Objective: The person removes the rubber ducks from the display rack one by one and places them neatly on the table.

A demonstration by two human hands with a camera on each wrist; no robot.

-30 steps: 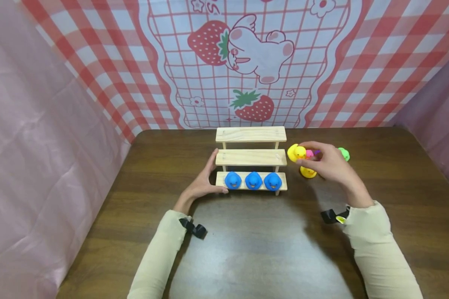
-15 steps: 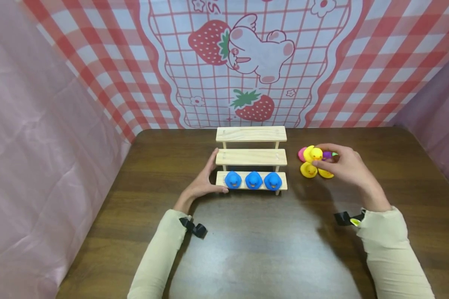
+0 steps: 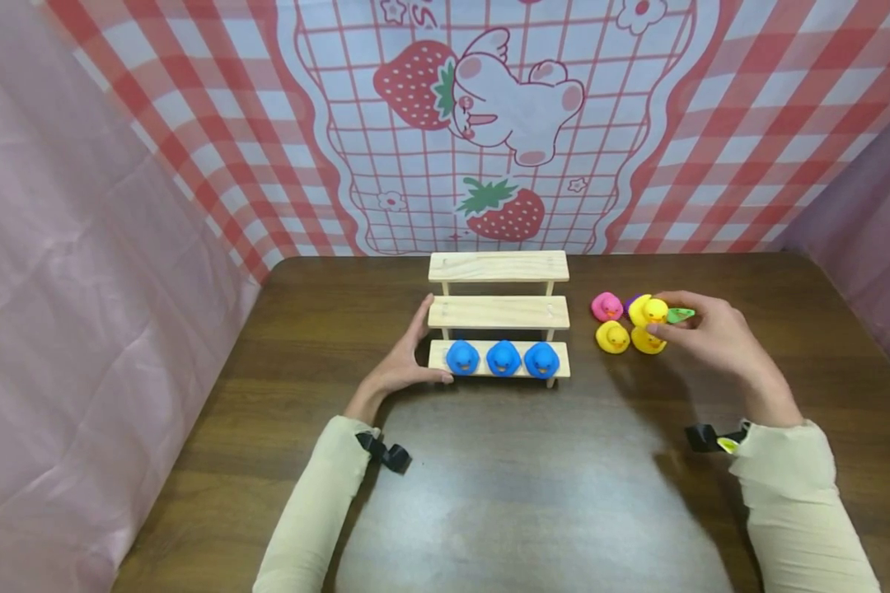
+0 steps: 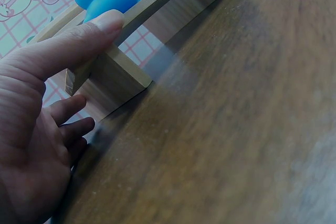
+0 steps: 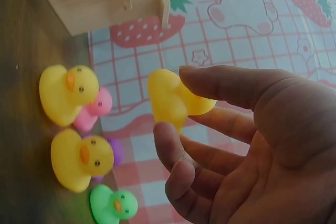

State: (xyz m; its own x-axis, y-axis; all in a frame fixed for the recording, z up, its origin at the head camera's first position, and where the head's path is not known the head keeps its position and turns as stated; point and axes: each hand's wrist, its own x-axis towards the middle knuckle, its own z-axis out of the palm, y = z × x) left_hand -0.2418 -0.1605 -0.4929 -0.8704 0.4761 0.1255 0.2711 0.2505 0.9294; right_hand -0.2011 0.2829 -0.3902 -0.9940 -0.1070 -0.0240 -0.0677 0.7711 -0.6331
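A three-tier wooden display stand (image 3: pixel 498 313) stands on the table, with three blue rubber ducks (image 3: pixel 503 358) in a row on its lowest tier. My left hand (image 3: pixel 399 362) holds the stand's left end; in the left wrist view the thumb (image 4: pixel 79 43) lies on the lowest tier's front edge. To the right, my right hand (image 3: pixel 712 333) pinches a yellow rubber duck (image 5: pixel 170 98) between thumb and fingers, raised above the other ducks. Below it are two more yellow ducks (image 3: pixel 612 338), a pink duck (image 3: pixel 606 307), a green duck (image 5: pixel 113 204) and a mostly hidden purple duck (image 5: pixel 116 151).
The brown wooden table (image 3: pixel 445 494) reaches toward me in front of the stand. Behind its far edge hangs a red-and-white checked cloth (image 3: pixel 756 123) with strawberries and a rabbit. A pink curtain (image 3: pixel 81 288) hangs at the left.
My right hand has moved right with the yellow duck, away from the stand, uncovering the pink duck and a yellow one on the table. My left hand stays in place on the stand.
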